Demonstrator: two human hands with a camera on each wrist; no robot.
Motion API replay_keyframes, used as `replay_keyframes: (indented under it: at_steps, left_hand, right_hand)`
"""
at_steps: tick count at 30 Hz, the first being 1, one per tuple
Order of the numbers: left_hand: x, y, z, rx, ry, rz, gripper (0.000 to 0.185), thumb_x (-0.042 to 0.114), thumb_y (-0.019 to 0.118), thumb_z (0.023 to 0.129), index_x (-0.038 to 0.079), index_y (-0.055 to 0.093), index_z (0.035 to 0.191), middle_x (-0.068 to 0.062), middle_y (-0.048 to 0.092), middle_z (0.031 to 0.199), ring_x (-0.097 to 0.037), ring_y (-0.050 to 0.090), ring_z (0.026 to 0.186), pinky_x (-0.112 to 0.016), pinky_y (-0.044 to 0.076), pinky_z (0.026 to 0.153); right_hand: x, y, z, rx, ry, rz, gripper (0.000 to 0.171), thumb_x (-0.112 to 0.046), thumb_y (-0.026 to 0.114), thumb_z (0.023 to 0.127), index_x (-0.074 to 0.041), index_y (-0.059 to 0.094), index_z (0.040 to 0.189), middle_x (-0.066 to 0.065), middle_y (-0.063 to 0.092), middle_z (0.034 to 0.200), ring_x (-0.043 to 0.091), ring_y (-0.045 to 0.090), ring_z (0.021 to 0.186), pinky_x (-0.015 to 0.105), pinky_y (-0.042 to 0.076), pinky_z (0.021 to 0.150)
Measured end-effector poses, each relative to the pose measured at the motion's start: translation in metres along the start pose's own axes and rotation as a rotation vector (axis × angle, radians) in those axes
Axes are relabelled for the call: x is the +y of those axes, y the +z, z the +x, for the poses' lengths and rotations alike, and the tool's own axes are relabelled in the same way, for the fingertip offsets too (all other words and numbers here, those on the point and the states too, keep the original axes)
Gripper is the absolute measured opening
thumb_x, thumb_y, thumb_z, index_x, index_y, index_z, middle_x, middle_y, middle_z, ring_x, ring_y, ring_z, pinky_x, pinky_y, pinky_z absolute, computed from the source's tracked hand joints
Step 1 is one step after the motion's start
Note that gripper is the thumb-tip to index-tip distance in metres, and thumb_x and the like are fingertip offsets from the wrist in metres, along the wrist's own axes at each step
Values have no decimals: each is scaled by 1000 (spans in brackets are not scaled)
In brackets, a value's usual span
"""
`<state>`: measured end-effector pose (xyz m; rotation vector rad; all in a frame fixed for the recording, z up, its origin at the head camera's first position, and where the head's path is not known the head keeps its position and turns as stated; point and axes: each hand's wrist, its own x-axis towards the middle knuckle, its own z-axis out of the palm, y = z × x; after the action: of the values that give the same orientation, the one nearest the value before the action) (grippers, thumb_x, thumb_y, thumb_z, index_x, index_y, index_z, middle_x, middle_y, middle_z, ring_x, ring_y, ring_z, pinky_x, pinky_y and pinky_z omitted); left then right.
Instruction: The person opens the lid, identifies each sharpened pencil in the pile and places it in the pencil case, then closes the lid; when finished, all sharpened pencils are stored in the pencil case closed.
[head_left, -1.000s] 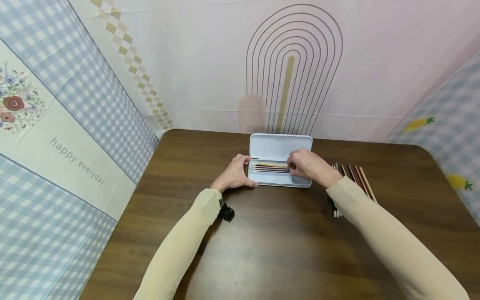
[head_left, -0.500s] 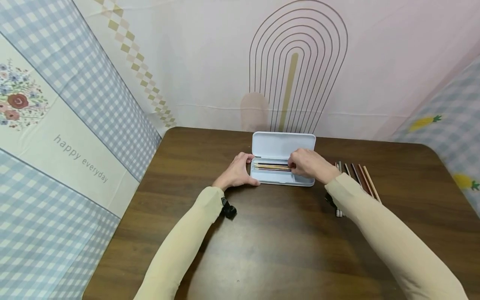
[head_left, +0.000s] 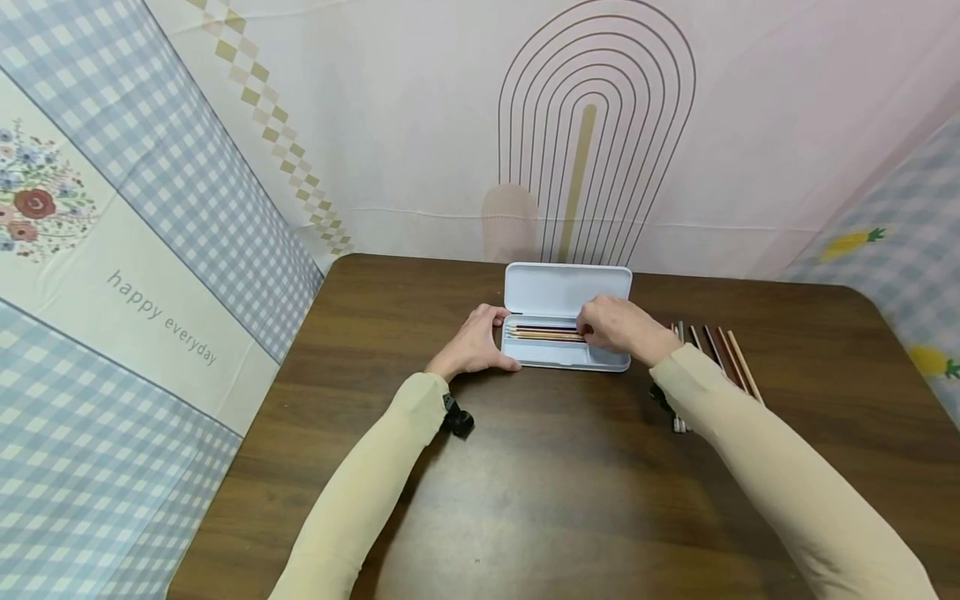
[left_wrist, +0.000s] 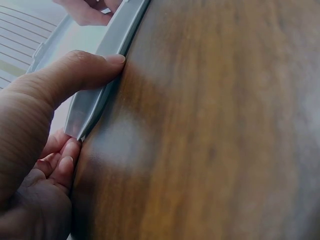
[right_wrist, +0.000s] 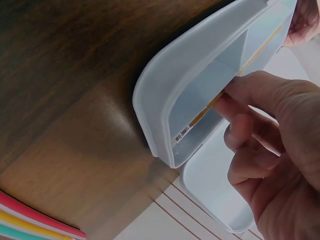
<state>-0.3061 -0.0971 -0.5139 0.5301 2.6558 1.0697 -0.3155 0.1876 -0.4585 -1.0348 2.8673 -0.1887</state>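
Observation:
A pale blue-white pencil case (head_left: 567, 290) lies with its lid raised near the back of the table. Several pencils (head_left: 536, 335) lie lengthwise in its bottom, tips toward the left. My left hand (head_left: 472, 342) holds the left end of the case, the thumb (left_wrist: 95, 70) on its front edge and the fingers round the corner. Over the right part of the case, my right hand (head_left: 617, 323) pinches a yellow pencil (right_wrist: 204, 113) between thumb and fingertips. The pencil's end with a barcode sits inside the case wall. Part of the pencil row is hidden under this hand.
Several more pencils (head_left: 738, 362) lie on the brown table (head_left: 540, 483) to the right, partly behind my right sleeve (head_left: 720, 408). A black wrist camera (head_left: 457, 418) sits at my left cuff. A patterned cloth (head_left: 420, 125) hangs behind the table.
A yellow pencil now shows along the front of the row in the case, where darker ones showed a second ago. Both hands stay at the case; the head view has shifted slightly.

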Motion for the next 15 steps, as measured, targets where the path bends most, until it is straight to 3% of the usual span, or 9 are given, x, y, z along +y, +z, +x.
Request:
replay_keyframes:
  at_steps: [8, 15]
  left_hand:
    - [1, 1, 0, -1, -3, -4, 92, 28, 98, 75, 3, 52, 152, -16, 53, 146, -31, 51, 138, -45, 44, 123]
    - [1, 0, -1, 0, -12, -6, 92, 28, 98, 76, 4, 52, 152, -16, 53, 148, -30, 51, 139, -45, 45, 123]
  right_hand:
    - [-2, 2, -7, 30, -26, 10, 9, 4, 76, 92, -3, 79, 86, 11, 77, 86, 19, 64, 74, 39, 58, 70]
    - [-5, 3, -19, 97, 28, 29, 10, 1, 73, 96, -1, 81, 102, 14, 76, 96, 23, 68, 81, 44, 59, 73]
